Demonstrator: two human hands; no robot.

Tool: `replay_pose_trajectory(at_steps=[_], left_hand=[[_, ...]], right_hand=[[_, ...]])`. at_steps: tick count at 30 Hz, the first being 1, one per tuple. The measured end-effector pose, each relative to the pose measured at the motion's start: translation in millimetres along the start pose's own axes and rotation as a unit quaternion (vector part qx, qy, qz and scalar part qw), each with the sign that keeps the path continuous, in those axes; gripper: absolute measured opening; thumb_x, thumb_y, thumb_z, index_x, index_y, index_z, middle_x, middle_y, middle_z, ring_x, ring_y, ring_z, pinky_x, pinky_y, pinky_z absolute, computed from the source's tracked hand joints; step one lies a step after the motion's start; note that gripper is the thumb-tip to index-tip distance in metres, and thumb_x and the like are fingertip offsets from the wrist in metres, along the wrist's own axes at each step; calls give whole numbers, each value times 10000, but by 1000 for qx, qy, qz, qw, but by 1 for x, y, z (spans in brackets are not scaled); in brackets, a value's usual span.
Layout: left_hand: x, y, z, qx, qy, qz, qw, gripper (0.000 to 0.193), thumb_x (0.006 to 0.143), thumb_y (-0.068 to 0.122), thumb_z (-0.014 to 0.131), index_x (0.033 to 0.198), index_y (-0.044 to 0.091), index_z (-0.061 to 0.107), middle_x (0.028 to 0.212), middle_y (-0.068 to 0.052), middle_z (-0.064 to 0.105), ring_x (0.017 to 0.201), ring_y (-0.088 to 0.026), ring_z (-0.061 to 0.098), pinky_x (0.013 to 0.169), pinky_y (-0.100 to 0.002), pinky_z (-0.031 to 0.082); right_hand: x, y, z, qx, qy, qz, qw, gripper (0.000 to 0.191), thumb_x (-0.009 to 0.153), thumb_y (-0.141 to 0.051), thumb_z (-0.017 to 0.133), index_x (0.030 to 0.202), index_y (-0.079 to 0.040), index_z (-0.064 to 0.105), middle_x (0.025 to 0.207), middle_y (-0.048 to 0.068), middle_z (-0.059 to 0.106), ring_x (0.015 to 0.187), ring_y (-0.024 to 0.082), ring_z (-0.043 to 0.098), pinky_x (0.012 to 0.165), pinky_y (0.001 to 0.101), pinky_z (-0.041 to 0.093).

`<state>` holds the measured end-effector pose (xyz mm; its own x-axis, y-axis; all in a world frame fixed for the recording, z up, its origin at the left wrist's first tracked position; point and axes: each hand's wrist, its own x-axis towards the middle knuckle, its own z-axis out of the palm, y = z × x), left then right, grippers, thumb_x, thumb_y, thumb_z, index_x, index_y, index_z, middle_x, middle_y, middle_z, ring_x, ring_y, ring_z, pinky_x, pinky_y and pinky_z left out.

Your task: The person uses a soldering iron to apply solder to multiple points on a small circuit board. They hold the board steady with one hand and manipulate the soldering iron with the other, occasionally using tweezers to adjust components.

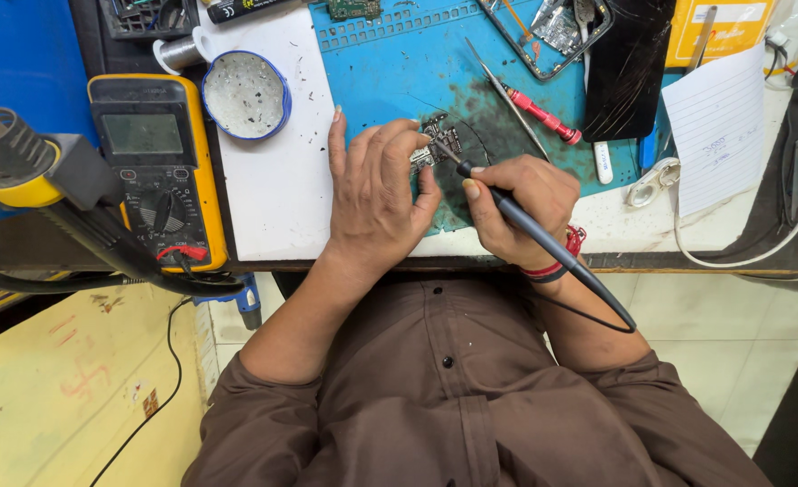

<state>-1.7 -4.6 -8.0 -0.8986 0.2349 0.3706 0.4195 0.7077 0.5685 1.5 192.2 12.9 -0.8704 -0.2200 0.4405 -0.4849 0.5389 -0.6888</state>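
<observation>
Centrally, right hand (518,206) grip clenched round soldering iron (543,242), left hand (376,194) pinning circuit board (437,144).

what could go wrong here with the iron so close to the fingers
1. The iron tip works on the board right beside the left hand fingers pinning it, so a slip could burn them.
2. The board is small and held only by fingers; it may shift under the tip.
3. The iron's cord trails over the right hand's wrist and could tug the tip off its spot.
</observation>
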Motion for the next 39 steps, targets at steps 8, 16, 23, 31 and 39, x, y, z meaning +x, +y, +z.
replay_pose_trajectory(at_steps=[8, 16, 23, 31, 39], left_hand=[[0, 1, 0, -4, -16, -2, 1000, 469, 904, 58, 722, 1298, 78, 469, 1326, -79, 586, 1249, -297, 572, 1262, -622, 195], [1, 2, 2, -2, -15, 6, 1000, 485, 904, -54, 667, 1322, 91, 470, 1347, -59, 594, 1336, -262, 575, 1284, -624, 151], [-2, 3, 1, 21, 14, -25, 999, 482, 948, -3, 709, 1363, 97, 486, 1319, -40, 581, 1268, -252, 576, 1293, -626, 126], [3, 4, -3, 9, -11, -34, 999, 658, 874, 263, 772, 1418, 68, 457, 1435, -104, 572, 1401, -296, 474, 1247, -685, 31], [1, 2, -1, 6, -33, -46, 998, 665, 885, 247, 764, 1442, 66, 449, 1448, -84, 588, 1441, -307, 439, 1246, -692, 6]], right_hand=[[-2, 2, 1, 10, 33, 33, 999, 178, 992, -70, 787, 1113, -2, 677, 949, 136, 730, 790, 256, 718, 696, 327, 535], [7, -5, 5, -106, -19, 12, 994, 243, 1026, -66, 764, 1247, -21, 672, 1073, 144, 745, 902, 302, 739, 801, 366, 572], [2, -3, 4, -10, -42, 23, 999, 334, 956, -152, 764, 1211, 3, 614, 977, 107, 726, 760, 237, 708, 700, 328, 546], [-11, 9, 7, -8, 87, 60, 994, 297, 1085, -241, 754, 1211, 9, 654, 1016, 124, 668, 783, 212, 641, 698, 297, 494], [-12, 4, -2, 23, 35, 39, 998, 93, 994, -77, 673, 992, 16, 674, 849, 138, 691, 668, 237, 624, 593, 310, 452]])
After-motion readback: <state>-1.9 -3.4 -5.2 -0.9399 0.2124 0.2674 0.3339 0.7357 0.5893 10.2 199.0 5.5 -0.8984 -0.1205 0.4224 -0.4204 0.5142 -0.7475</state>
